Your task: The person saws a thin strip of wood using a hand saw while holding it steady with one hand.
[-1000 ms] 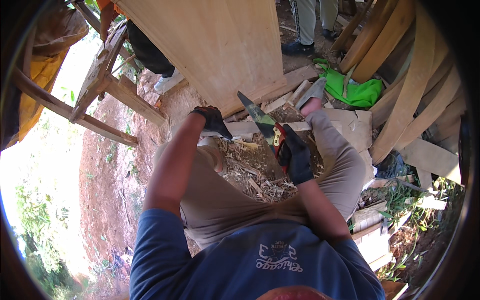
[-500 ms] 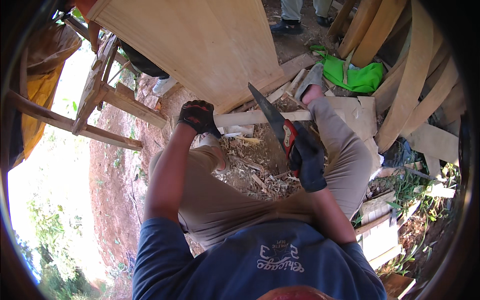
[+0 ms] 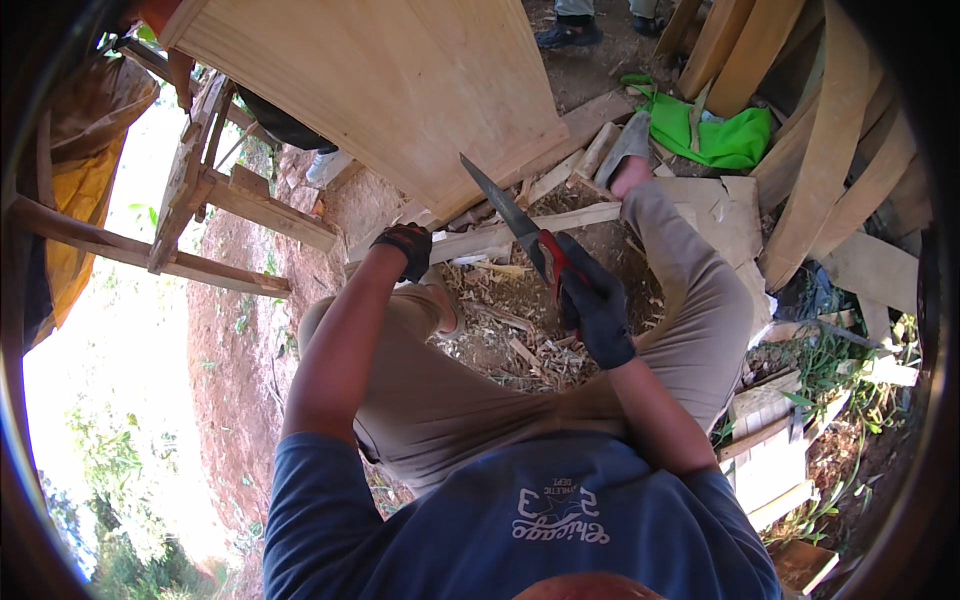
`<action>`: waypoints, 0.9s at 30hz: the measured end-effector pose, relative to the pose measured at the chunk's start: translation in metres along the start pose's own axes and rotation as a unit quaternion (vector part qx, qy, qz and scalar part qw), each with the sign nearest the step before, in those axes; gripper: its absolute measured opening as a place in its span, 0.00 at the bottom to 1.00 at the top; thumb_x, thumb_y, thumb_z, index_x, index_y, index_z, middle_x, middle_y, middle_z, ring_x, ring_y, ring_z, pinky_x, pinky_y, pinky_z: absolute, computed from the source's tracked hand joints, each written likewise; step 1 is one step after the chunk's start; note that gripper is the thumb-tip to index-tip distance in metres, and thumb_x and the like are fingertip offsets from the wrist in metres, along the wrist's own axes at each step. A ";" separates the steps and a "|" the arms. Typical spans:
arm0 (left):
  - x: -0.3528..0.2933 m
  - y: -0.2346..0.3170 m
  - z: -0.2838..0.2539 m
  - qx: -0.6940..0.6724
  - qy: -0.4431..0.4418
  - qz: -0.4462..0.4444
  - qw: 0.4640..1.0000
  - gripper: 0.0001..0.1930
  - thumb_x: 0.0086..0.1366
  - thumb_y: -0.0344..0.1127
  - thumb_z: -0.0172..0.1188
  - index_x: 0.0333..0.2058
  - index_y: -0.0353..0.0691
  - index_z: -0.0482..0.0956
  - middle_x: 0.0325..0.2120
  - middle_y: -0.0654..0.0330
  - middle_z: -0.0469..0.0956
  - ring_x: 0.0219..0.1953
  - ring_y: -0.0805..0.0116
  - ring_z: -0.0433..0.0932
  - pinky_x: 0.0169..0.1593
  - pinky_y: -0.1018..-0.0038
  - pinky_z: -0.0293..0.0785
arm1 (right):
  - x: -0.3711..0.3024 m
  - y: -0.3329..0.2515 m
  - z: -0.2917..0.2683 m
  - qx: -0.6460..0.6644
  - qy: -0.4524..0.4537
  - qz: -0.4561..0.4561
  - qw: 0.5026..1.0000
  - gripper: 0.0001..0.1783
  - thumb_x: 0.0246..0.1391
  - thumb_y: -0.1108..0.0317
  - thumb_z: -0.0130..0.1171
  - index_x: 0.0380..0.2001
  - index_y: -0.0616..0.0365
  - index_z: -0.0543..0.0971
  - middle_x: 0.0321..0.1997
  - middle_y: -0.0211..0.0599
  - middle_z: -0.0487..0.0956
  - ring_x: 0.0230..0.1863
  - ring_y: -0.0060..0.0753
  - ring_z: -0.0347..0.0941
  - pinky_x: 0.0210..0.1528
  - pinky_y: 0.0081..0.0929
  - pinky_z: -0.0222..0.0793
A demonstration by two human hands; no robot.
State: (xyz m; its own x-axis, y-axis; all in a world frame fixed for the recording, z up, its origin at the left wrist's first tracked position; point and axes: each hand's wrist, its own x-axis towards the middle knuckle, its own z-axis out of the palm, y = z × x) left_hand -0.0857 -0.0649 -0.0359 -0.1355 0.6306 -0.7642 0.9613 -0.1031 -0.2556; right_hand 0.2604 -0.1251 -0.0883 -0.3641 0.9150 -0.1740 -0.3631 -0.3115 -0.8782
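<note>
A narrow wooden strip (image 3: pixel 580 217) lies across in front of my feet. At its left part my left hand (image 3: pixel 407 248), in a black fingerless-looking glove with red marks, is closed around it. My right hand (image 3: pixel 597 305), in a dark glove, grips the red handle of a handsaw (image 3: pixel 507 212). The saw's dark blade points up and to the left, crossing over the strip. Whether its teeth touch the wood I cannot tell.
A large pale wooden panel (image 3: pixel 380 90) stands just beyond the strip. Wood shavings (image 3: pixel 540 355) litter the ground between my legs. Long boards (image 3: pixel 825 150) lean at the right by a bright green bag (image 3: pixel 730 137). Another person's shoes (image 3: pixel 568 35) show at the back; a wooden frame (image 3: pixel 190 180) stands left.
The saw and my right hand have shifted left, the blade's tip farther left and slightly up. My left hand has come a little nearer, and the strip now slants more.
</note>
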 end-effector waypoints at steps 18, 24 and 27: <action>0.034 0.027 -0.007 -0.136 -0.006 0.045 0.990 0.35 0.69 0.72 0.55 0.31 0.43 0.91 0.27 0.60 0.88 0.34 0.61 0.87 0.48 0.60 0.80 | 0.022 0.021 0.009 0.047 -0.014 0.028 0.998 0.26 0.74 0.68 0.59 0.72 0.54 0.74 0.22 0.21 0.72 0.17 0.11 0.62 0.19 0.21 0.58; 0.028 0.027 -0.004 -0.115 0.017 0.063 0.991 0.35 0.69 0.74 0.53 0.34 0.46 0.89 0.27 0.63 0.88 0.36 0.63 0.86 0.49 0.60 0.79 | 0.024 0.032 0.007 0.089 -0.003 0.024 0.996 0.26 0.73 0.68 0.59 0.72 0.56 0.74 0.22 0.19 0.72 0.17 0.11 0.61 0.19 0.21 0.56; 0.034 0.023 -0.001 -0.115 0.009 0.072 0.991 0.34 0.69 0.74 0.53 0.34 0.47 0.89 0.27 0.63 0.88 0.36 0.63 0.86 0.49 0.60 0.79 | 0.017 0.024 0.007 0.064 -0.006 0.031 0.997 0.26 0.74 0.67 0.59 0.72 0.57 0.74 0.23 0.19 0.72 0.17 0.10 0.60 0.19 0.20 0.55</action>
State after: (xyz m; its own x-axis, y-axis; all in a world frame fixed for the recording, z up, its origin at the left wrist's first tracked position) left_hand -0.0678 -0.0452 -0.0667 0.0098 0.6359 -0.7717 0.9999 -0.0164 -0.0008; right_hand 0.2395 -0.1184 -0.1094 -0.3997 0.8901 -0.2189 -0.4469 -0.3977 -0.8013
